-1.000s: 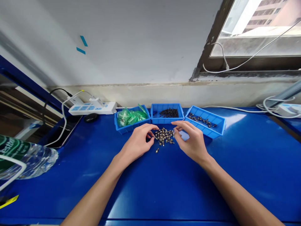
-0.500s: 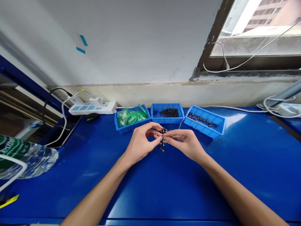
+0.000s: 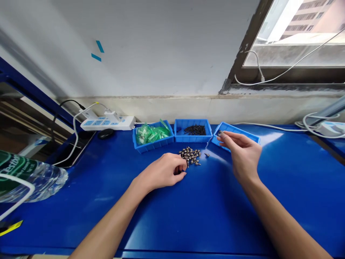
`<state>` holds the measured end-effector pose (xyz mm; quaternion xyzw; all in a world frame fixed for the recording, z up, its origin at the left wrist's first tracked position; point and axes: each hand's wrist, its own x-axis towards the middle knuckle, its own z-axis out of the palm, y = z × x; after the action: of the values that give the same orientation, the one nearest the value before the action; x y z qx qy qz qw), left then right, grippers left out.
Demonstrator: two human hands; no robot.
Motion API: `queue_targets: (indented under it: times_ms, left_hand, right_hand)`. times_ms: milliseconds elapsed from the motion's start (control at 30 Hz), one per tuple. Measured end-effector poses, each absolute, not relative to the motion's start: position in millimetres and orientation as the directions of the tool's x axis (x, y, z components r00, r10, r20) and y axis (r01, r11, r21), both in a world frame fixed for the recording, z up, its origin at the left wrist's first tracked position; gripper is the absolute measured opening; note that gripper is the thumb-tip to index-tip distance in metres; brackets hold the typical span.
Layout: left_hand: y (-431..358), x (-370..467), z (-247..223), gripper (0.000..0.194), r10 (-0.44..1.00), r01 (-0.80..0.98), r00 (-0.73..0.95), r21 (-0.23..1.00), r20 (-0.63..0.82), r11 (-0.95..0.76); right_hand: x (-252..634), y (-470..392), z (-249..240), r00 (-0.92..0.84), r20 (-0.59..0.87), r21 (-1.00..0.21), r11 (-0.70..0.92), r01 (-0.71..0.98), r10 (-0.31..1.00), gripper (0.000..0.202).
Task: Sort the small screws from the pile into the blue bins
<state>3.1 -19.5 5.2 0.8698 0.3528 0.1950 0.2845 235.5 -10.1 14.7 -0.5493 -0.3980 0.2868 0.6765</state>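
Note:
My left hand (image 3: 168,170) rests low on the blue table, its fingers curled and its thumb tip apart from the index finger. Its fingertips are at the left edge of a loose pile of small metal screws (image 3: 191,154). One single screw (image 3: 207,155) lies just right of the pile. My right hand (image 3: 244,154) is over the near side of the right blue bin (image 3: 249,136), thumb and fingers pinched together. A small dark metal screw (image 3: 219,133) shows at its fingertips. The hand hides most of the screws inside that bin.
The middle blue bin (image 3: 193,138) holds long black screws (image 3: 194,130). Green plastic packets (image 3: 152,133) fill the left blue bin (image 3: 153,146). Behind stand a white power strip (image 3: 107,124) and a black oval object (image 3: 106,133). A large water bottle (image 3: 35,180) lies at the left.
My hands, together over the pile before, have parted. The right has moved right to the right bin; the left has dropped to the table beside the pile, which is now uncovered.

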Motion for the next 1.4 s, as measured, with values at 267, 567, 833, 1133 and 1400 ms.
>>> queue_targets:
  times_ms: [267, 567, 833, 1133, 1400]
  left_hand:
    - [-16.4, 6.5, 7.2, 0.013, 0.827, 0.389, 0.516, 0.8, 0.223, -0.458]
    - [-14.2, 12.2, 3.3, 0.025, 0.945, 0.15, 0.237, 0.953, 0.225, -0.265]
    - [-16.2, 13.0, 0.9, 0.022, 0.915, 0.165, 0.316, 0.936, 0.249, -0.311]
    - [-9.8, 2.6, -4.0, 0.01, 0.811, 0.617, 0.426, 0.527, 0.401, -0.585]
    - [-8.2, 0.5, -10.5, 0.013, 0.82, 0.673, 0.466, 0.469, 0.333, -0.572]
  right_hand:
    - [233.9, -11.7, 14.3, 0.346, 0.286, -0.958, 0.254, 0.135, 0.894, 0.026]
    - [214.7, -22.8, 1.0, -0.277, 0.162, -0.969, 0.205, 0.135, 0.947, 0.032]
    - [211.1, -22.4, 1.2, -0.312, 0.055, -0.998, 0.065, 0.019, 0.949, 0.032]
    - [229.0, -15.4, 19.6, 0.476, 0.342, -0.94, 0.293, 0.176, 0.81, 0.038]
    - [246.0, -14.3, 13.8, -0.164, 0.441, -0.582, 0.42, 0.696, 0.883, 0.013]
